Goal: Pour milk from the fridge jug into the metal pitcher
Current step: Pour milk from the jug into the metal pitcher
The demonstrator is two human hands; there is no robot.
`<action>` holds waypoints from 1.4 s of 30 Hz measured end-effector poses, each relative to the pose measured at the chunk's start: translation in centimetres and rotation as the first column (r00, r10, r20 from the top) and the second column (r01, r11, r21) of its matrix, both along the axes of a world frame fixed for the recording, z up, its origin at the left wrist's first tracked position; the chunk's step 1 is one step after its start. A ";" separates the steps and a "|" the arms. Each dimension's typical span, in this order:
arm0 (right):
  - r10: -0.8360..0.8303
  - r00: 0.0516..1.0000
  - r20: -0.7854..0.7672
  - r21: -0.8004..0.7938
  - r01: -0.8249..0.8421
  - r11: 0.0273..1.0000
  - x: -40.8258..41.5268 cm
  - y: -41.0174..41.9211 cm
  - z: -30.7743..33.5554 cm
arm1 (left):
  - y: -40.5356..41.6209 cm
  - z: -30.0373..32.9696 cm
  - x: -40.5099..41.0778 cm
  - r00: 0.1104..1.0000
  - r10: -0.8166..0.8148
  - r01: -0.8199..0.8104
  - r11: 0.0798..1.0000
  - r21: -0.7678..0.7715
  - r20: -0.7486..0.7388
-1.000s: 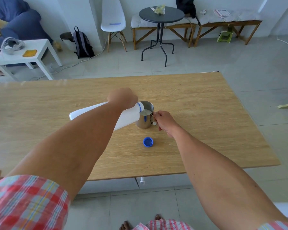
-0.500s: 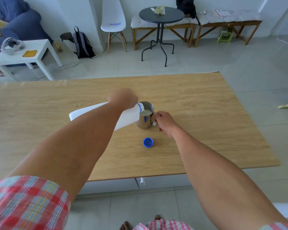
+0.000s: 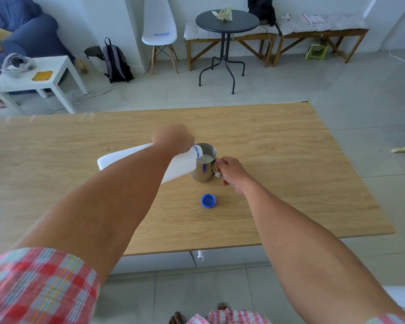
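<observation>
White plastic milk jug (image 3: pixel 136 157) is gripped by the left hand (image 3: pixel 173 139) and tipped nearly flat, mouth over the metal pitcher (image 3: pixel 202 170) mid-table. Pitcher handle is pinched by the right hand (image 3: pixel 232 170). Milk is seen inside. Blue cap (image 3: pixel 208 200) lies nearby on the wooden table (image 3: pixel 290 160).

You're in a home living room: blue sofa (image 3: pixel 21 26), white side table (image 3: pixel 56 73), white chair (image 3: pixel 159 26), round black table (image 3: pixel 227 21), cushioned wooden benches (image 3: pixel 323 26), backpack (image 3: pixel 115 61) against the wall, tiled floor (image 3: pixel 337 85), and a wooden table (image 3: pixel 290 160) in front of you.
</observation>
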State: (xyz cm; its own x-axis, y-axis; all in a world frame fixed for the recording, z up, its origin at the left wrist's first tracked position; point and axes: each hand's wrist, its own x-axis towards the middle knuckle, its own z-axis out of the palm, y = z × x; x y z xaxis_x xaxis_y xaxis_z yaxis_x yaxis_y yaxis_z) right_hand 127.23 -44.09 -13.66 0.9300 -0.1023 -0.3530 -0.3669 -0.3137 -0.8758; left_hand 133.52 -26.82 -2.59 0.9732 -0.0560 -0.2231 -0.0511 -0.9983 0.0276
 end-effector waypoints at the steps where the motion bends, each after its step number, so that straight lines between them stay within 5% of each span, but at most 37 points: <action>1: -0.002 1.000 0.000 0.004 0.002 1.000 0.0 0.0 0.0 | 0.0 0.0 0.0 1.000 -0.001 0.001 1.000 0.001 0.000; 42: 0.001 1.000 -0.015 0.019 -0.001 1.000 -0.3 0.1 0.4 | -0.1 0.0 0.2 1.000 0.007 -0.007 1.000 0.024 -0.001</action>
